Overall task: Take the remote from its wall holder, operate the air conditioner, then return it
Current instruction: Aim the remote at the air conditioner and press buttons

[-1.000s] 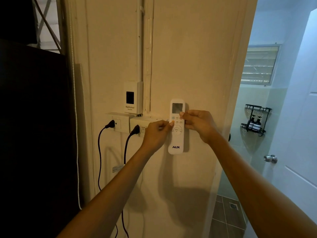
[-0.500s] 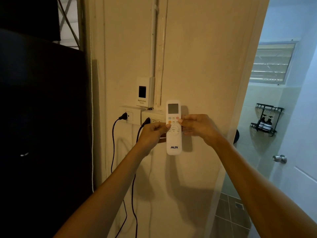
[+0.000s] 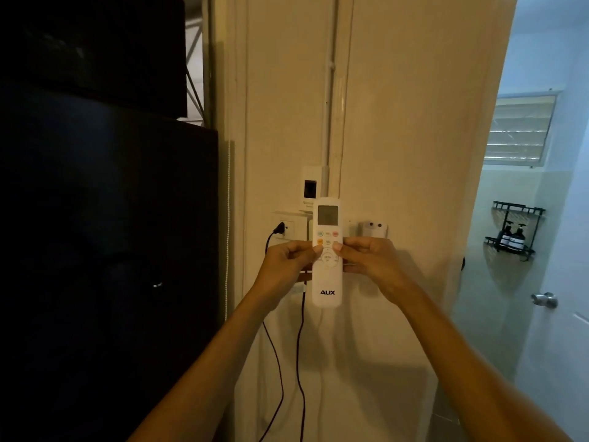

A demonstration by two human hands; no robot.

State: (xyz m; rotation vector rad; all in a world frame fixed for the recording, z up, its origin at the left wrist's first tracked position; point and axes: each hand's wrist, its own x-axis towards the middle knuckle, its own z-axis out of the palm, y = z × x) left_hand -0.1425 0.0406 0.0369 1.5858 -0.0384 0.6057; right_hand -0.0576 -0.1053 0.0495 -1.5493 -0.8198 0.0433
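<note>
I hold a white AUX remote [image 3: 327,275] upright in front of the cream wall, its screen blank and its buttons facing me. My left hand [image 3: 287,266] grips its left side and my right hand [image 3: 369,261] its right side, both thumbs resting on the button pad. The small white wall holder [image 3: 373,229] shows just right of the remote, above my right hand, with nothing in it. The air conditioner itself is out of view.
A wall socket [image 3: 288,227] with two black cords [image 3: 299,362] hanging down sits left of the remote, below a white breaker box [image 3: 310,188]. A tall black appliance [image 3: 105,250] fills the left. On the right a doorway opens to a bathroom with a white door's knob [image 3: 544,299] and a shelf of bottles [image 3: 513,232].
The remote has come off the wall holder toward me and to the left, which uncovers the holder. Both hands keep their grip on it.
</note>
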